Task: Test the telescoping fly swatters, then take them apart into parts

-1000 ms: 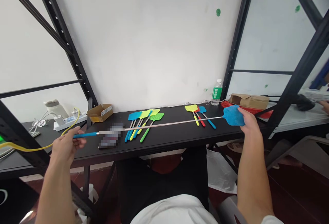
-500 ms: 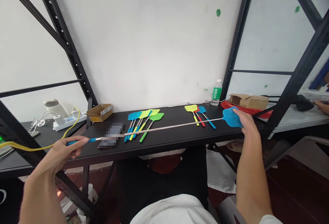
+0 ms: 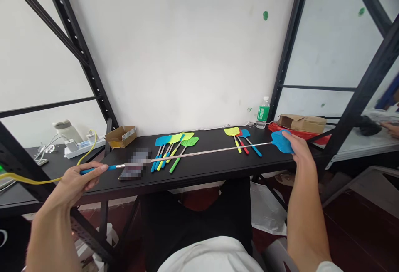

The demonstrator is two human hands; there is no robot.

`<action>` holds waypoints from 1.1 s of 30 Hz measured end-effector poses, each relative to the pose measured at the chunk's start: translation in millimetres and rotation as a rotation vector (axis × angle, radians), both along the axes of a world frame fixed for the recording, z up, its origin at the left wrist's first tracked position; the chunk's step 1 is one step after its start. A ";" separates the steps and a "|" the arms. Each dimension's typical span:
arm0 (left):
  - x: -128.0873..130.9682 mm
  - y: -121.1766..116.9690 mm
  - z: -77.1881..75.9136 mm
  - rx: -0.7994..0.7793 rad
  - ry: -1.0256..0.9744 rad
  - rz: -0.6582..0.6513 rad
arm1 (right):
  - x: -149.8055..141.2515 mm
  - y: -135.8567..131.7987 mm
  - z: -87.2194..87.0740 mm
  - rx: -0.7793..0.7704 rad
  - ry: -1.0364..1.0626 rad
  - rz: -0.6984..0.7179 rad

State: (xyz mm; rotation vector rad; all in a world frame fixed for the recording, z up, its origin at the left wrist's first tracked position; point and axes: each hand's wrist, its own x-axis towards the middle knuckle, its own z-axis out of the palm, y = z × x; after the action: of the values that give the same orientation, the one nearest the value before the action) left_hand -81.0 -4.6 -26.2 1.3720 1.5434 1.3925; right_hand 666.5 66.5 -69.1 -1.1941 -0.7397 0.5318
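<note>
A blue fly swatter (image 3: 281, 142) with a long, drawn-out metal rod stretches across the view, above the black table (image 3: 212, 168). Its blue handle is pinched in my left hand (image 3: 82, 178), which is closed. My right hand (image 3: 297, 145) is closed on the edge of the blue mesh head. Beneath the rod, on the left, lies a group of several short blue, yellow and green fly swatters (image 3: 174, 147). A second group of three fly swatters (image 3: 239, 139), yellow, red and blue, lies toward the right.
A blurred-out phone-like object (image 3: 136, 166) lies near my left hand, with an open small box (image 3: 121, 137) behind it. A water bottle (image 3: 263, 112) stands at the back right, near a cardboard box (image 3: 301, 122) on red plastic. A yellow cable (image 3: 34, 179) passes by my left hand.
Almost nothing differs. Both hands still hold the stretched-out fly swatter at its two ends, with only a very slight shift of the handle end.
</note>
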 end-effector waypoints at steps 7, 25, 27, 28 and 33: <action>5.3 0.7 2.5 -0.042 0.095 -0.017 | -16.4 3.5 6.3 -0.095 -0.076 -0.001; -9.0 6.1 -4.0 -0.059 -0.023 -0.026 | -83.0 -4.9 33.4 -0.039 0.010 0.641; -14.3 6.2 -6.3 -0.042 -0.043 -0.029 | -79.7 -13.4 31.7 -0.073 -0.010 0.721; -16.0 5.8 -6.8 -0.032 -0.045 -0.025 | -77.7 -17.5 30.4 -0.095 -0.030 0.743; -12.5 3.1 -4.6 0.003 -0.032 0.021 | -70.9 -31.3 26.4 -0.256 -0.173 0.874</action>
State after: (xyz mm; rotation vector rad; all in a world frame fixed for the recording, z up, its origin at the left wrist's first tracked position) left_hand -93.5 -1.5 -30.8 1.3318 1.5402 1.4232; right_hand 595.6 35.2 -42.8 -1.1194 -1.3807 1.2828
